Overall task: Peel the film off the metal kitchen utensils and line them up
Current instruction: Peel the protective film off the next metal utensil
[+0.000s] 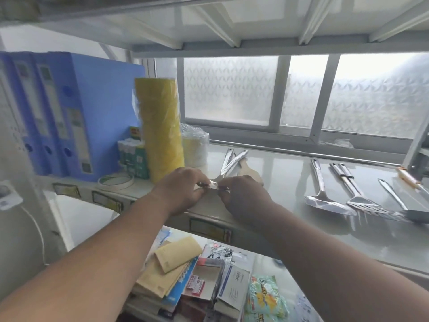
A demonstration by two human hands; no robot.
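- The left hand (183, 189) and the right hand (241, 196) cover most of the small shiny piece (214, 184) pinched between their fingertips; whether it is film or metal cannot be told.
- The heads of the two metal handles (232, 160) behind the hands are hidden by the right hand.
- The dark-headed utensil (415, 216) runs off the right edge, its head only partly seen.
- The copper-banded tool (409, 180) is also cut by the right edge.
- Labels on the blue binders (76, 112) are too blurred to read.
- Print on the packets (264, 296) on the lower shelf is mostly unreadable.
- Both forearms leave the picture at the bottom edge.
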